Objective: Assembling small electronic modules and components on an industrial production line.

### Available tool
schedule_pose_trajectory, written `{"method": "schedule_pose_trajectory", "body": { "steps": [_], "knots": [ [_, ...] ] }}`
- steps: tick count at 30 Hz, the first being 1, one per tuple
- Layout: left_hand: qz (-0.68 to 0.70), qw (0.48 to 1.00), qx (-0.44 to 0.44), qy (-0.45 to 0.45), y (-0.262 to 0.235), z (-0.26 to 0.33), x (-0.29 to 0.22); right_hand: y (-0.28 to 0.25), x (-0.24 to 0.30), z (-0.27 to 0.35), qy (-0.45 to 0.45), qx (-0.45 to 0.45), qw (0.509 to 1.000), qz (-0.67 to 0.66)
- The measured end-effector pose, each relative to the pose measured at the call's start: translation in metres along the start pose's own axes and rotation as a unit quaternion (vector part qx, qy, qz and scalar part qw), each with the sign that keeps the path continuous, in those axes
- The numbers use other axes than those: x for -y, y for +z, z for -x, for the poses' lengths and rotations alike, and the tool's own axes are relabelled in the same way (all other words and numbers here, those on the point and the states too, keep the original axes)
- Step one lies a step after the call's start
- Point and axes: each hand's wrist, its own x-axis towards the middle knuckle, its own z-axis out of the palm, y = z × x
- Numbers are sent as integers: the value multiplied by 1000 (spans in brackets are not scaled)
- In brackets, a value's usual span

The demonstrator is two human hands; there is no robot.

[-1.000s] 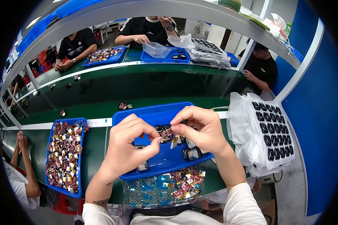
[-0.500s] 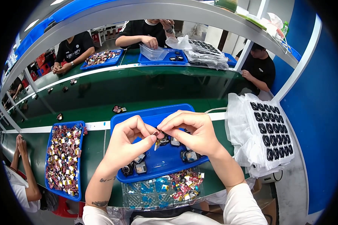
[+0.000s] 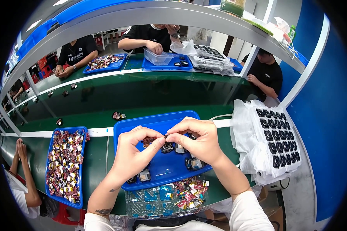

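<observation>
Green bench, blue tray (image 3: 142, 125) | left hand (image 3: 133, 156), right hand (image 3: 198, 140): fingertips meet, each grip pinched on small part (image 3: 165, 136)

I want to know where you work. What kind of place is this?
Probably a factory assembly line. People sit along a long green workbench, blue trays hold many small parts, and a stack of moulded trays holds rows of black pieces. Both hands pinch one small part.

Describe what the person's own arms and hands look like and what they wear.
Both hands are bare, with no gloves: left hand, right hand. Short white sleeves cover the upper arms. The left forearm bears small dark tattoo marks. No watch or rings are visible.
</observation>
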Motion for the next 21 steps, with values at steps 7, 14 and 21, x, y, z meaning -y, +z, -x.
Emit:
{"method": "schedule_pose_trajectory", "body": {
  "steps": [7, 14, 21],
  "knots": [
    [11, 1000, 0, 29, -5, 0, 2, -4, -2, 0, 100, 66, 979, -163],
    [111, 993, 33, -27, -4, -4, 6, 0, -7, 2, 104, 95, 969, -204],
    [97, 995, 9, -11, -7, -4, 5, 6, 1, 2, 84, 47, 984, -149]
  ]
}}
